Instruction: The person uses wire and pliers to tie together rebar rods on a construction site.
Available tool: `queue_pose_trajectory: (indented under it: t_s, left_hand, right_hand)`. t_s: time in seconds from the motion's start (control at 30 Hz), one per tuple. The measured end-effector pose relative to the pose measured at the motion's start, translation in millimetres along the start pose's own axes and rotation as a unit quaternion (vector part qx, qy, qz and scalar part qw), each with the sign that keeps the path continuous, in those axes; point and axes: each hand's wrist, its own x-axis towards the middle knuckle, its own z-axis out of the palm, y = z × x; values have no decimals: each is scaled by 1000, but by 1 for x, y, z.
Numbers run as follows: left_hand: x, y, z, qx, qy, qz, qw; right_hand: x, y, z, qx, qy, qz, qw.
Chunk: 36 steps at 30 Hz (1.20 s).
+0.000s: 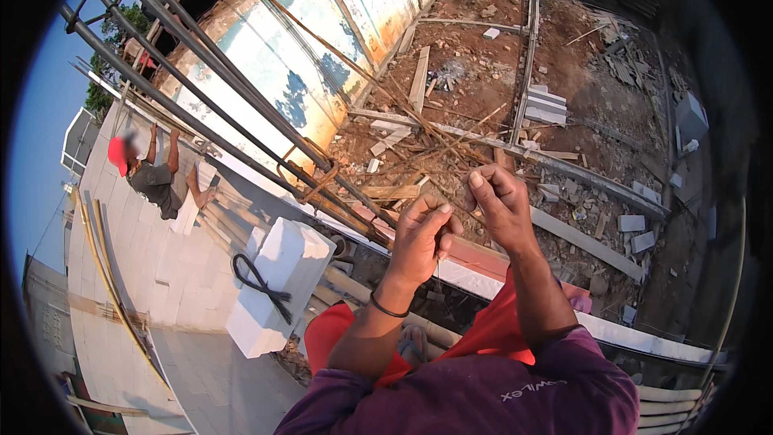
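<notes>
My left hand (420, 240) is raised before me, its thumb and fingers pinched together. Close beside it, slightly higher and to the right, my right hand (501, 203) is also closed in a pinch, the two hands apart. Anything between the fingers is too thin to make out. Left of my hands, a steel reinforcing-bar column (233, 93) with tie rings slants down toward them. A bent bundle of dark wire (259, 286) lies on a stack of white blocks (291, 262) near my left forearm.
Below lies rubble ground with wooden planks (419, 80), pale blocks (546, 105) and long concrete beams (596, 181). Bamboo poles (427, 324) run under my legs. A person in a red cap (121, 153) sits by the block wall (121, 258) at left. A weathered painted wall (302, 40) stands beyond.
</notes>
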Motion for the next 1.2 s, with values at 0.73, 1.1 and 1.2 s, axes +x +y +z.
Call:
queue_pose_trajectory:
  t_s: [0.73,1.1,1.2]
  left_hand:
    - [0,11,13,53,-16,99,993]
    - [-1,16,21,-6,-39,57,998]
    - [-1,17,21,-8,-36,58,998]
  right_hand:
    - [1,-33,17,-48,37,13,998]
    - [-1,-37,15,43,20,10,999]
    - [-5,-43,19,-83,42,-67,993]
